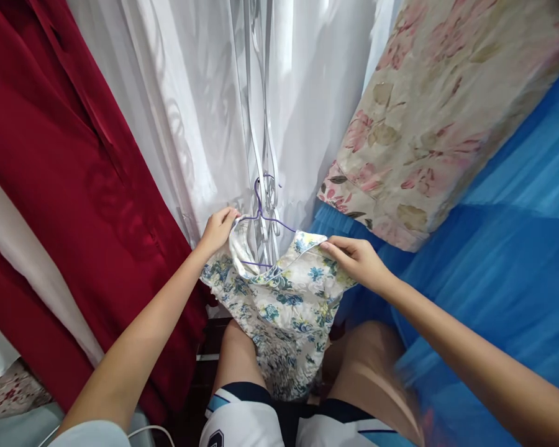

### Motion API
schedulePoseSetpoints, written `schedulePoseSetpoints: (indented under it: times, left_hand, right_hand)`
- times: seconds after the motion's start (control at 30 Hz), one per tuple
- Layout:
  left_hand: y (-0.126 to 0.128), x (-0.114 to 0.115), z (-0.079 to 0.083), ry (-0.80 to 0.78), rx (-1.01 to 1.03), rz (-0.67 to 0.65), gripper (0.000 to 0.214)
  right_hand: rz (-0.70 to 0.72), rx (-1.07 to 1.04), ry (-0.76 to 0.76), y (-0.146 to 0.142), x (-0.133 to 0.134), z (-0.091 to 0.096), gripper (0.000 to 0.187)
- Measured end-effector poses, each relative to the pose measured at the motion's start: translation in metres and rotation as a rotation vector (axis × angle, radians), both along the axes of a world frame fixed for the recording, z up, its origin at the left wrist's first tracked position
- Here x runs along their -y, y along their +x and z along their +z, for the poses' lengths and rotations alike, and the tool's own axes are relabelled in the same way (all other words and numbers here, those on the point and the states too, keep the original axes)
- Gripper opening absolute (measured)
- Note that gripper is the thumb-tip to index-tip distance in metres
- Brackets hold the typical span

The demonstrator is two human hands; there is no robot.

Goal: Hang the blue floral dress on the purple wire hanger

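A white dress [291, 304] with blue and yellow flowers hangs on a purple wire hanger [279, 221] in front of my legs. My left hand [218, 231] is closed on the dress's left shoulder, fingers pinched at the edge beside the hanger's arm. At the other shoulder, my right hand [354, 257] pinches the fabric between thumb and fingers. The hanger's hook is caught on a white metal strip [263, 155] with loops. Between the hands the neckline gapes, and the hanger's lower bar shows through it. The lower end of the dress falls between my knees.
A red garment [88, 186] hangs at the left, beside white curtain-like fabric [186, 93]. At the right hang a cream cloth with pink flowers [419, 143] and a blue sheer garment [503, 273]. A white cable [153, 428] lies at lower left.
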State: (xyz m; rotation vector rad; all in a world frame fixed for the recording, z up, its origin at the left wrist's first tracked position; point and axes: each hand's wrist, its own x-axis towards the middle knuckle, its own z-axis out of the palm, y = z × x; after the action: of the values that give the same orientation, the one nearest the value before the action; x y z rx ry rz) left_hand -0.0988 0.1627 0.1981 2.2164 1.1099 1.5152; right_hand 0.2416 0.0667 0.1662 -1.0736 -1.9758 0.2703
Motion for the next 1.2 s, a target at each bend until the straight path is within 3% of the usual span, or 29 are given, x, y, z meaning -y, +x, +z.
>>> schedulePoseSetpoints:
  times: [0.1, 0.23, 0.4, 0.5, 0.73, 1.0, 1.2]
  left_hand:
    - [-0.022, 0.017, -0.018, 0.065, -0.082, 0.128, 0.031]
    - [-0.039, 0.035, -0.038, 0.141, -0.173, 0.173, 0.023]
    - [-0.036, 0.05, -0.032, 0.241, -0.215, 0.315, 0.021]
    - [-0.037, 0.055, -0.028, 0.208, -0.255, 0.385, 0.021]
    - [-0.034, 0.04, -0.045, 0.118, -0.136, 0.406, 0.026]
    - [-0.025, 0.032, -0.047, 0.075, -0.081, 0.365, 0.029]
    - [-0.036, 0.034, -0.054, 0.061, -0.118, 0.457, 0.032]
  right_hand:
    - [-0.015, 0.009, -0.001, 0.002, 0.005, -0.006, 0.039]
    - [-0.047, -0.139, 0.009, 0.005, 0.004, -0.011, 0.034]
    - [-0.09, -0.339, 0.059, 0.01, -0.009, 0.014, 0.029]
    - [-0.063, -0.411, 0.025, 0.003, -0.013, 0.036, 0.029]
    - [-0.015, -0.442, -0.042, -0.041, 0.013, 0.054, 0.03]
    - [-0.08, -0.492, -0.135, -0.045, 0.028, 0.081, 0.035]
    - [-0.015, -0.316, -0.073, -0.075, 0.035, 0.082, 0.035]
